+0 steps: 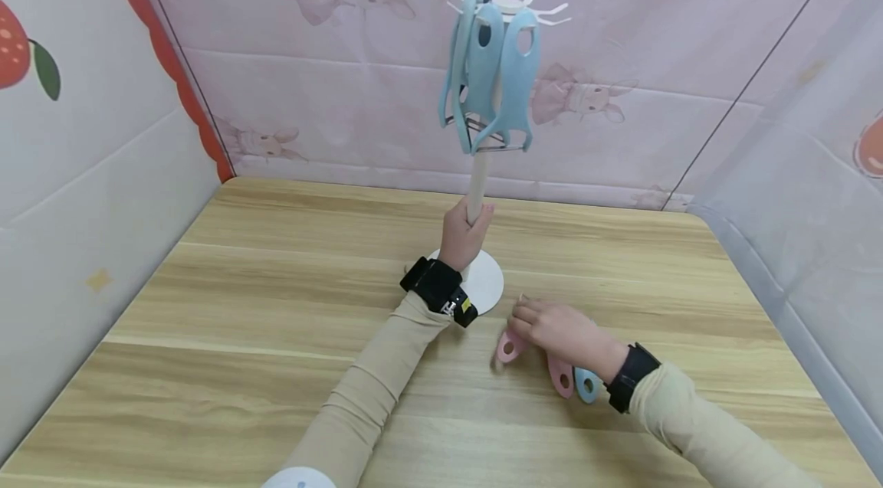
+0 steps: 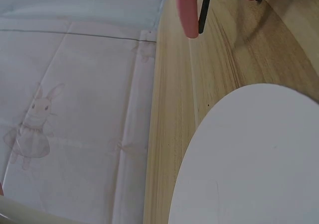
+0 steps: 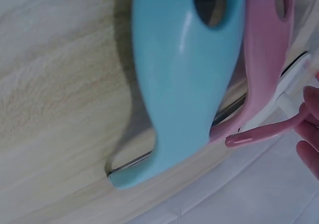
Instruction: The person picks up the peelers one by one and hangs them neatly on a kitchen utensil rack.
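Note:
My left hand (image 1: pixel 461 235) grips the white pole (image 1: pixel 478 183) of a stand, above its round white base (image 1: pixel 486 285). Several light-blue Y-shaped peelers (image 1: pixel 519 82) hang from hooks at its top. Over the table to the right, my right hand (image 1: pixel 555 331) pinches a pink peeler (image 3: pixel 269 131), its holed handle end showing below the fingers in the head view. Under that hand lie another pink peeler (image 3: pixel 261 59) and a light-blue peeler (image 3: pixel 174 69), side by side. The left wrist view catches only part of a pink peeler (image 2: pixel 188 12) with its dark blade.
Bare white hooks (image 1: pixel 552 11) stick out on the right of the stand's top. The wood-grain table (image 1: pixel 241 304) ends at a pink printed cloth wall (image 1: pixel 276 82) behind the stand. Pale cloth walls flank it. A white round object (image 1: pixel 300 479) shows at the bottom edge.

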Demonstrator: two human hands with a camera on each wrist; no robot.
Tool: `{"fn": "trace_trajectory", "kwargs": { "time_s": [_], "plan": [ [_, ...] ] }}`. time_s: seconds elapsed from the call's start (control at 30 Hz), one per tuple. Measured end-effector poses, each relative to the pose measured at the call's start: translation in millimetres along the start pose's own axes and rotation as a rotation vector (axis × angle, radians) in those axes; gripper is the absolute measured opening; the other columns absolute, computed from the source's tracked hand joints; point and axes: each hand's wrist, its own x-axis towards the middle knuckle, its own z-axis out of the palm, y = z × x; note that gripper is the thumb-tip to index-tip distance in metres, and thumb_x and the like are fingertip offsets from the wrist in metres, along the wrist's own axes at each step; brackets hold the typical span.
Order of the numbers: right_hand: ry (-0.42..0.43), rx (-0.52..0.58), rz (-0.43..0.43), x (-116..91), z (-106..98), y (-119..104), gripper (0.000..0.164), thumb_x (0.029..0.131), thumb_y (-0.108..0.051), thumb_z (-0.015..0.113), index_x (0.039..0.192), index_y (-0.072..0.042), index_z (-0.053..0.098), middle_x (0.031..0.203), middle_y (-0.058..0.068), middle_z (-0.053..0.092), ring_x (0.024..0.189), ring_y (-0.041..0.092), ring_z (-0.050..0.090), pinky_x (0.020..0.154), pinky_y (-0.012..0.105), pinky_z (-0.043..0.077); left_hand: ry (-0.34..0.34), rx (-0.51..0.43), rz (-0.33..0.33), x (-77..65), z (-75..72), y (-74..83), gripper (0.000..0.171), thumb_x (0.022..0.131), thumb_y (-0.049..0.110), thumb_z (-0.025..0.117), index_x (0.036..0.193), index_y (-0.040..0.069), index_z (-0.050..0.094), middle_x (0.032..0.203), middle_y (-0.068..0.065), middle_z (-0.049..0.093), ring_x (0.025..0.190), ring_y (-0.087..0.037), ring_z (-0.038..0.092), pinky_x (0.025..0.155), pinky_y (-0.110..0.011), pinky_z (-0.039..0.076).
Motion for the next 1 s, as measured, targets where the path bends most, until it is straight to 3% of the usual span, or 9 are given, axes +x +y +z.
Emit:
{"fn": "trace_trajectory", "kwargs": {
  "time_s": [0.13,0.27,0.4,0.53,0.73,1.0],
  "plan": [
    [0.045,0.071,0.035,-2,-2,2,0.039,0.068,0.008,0.071,0.104,-0.003,0.063,0.106,0.011,0.062,0.101,0.023,0.058,0.087,0.031,0.046,0.000,-0.001,-0.003,-1.4,-1.5,5.6,0.023,0.091,0.008,0.052,0.070,0.004,0.044,0.053,0.003,0.032,0.044,-0.008,0.028,0.044,-0.022,0.025],
    [0.146,0.158,0.063,-3,-4,6,0.034,0.070,0.003,0.073,0.102,-0.001,0.063,0.099,0.009,0.063,0.093,0.021,0.060,0.082,0.030,0.048,-0.002,-0.002,-0.007,-1.5,-1.5,5.7,0.022,0.091,0.008,0.051,0.071,0.004,0.044,0.053,0.003,0.032,0.044,-0.008,0.029,0.044,-0.022,0.025],
    [0.244,0.264,0.102,-5,-5,9,0.032,0.072,-0.003,0.074,0.101,0.000,0.063,0.094,0.008,0.064,0.088,0.020,0.062,0.078,0.029,0.050,0.002,-0.002,0.000,-0.3,-0.1,-0.5,0.022,0.091,0.009,0.052,0.071,0.004,0.044,0.053,0.002,0.034,0.045,-0.010,0.030,0.044,-0.022,0.026],
    [0.285,0.356,0.176,-7,-8,10,0.030,0.074,-0.004,0.073,0.101,0.001,0.062,0.092,0.008,0.064,0.086,0.020,0.062,0.075,0.030,0.050,0.003,-0.008,0.008,0.0,-0.7,-0.5,0.024,0.091,0.008,0.052,0.069,0.005,0.043,0.053,0.002,0.033,0.045,-0.010,0.029,0.044,-0.022,0.025],
    [0.363,0.421,0.294,-9,-13,13,0.033,0.072,0.000,0.073,0.102,0.004,0.059,0.086,0.007,0.063,0.080,0.019,0.061,0.068,0.031,0.051,-0.003,-0.012,0.012,0.3,-0.8,-0.3,0.024,0.091,0.008,0.052,0.069,0.006,0.042,0.052,0.002,0.032,0.044,-0.010,0.029,0.043,-0.022,0.026],
    [0.605,0.463,0.369,-11,-20,18,0.034,0.071,0.000,0.073,0.102,0.007,0.060,0.083,0.011,0.064,0.075,0.022,0.063,0.064,0.036,0.052,0.001,-0.002,0.006,0.2,-0.2,-1.5,0.023,0.091,0.009,0.053,0.070,0.004,0.044,0.053,0.002,0.034,0.046,-0.011,0.031,0.044,-0.022,0.027]
  ]
}}
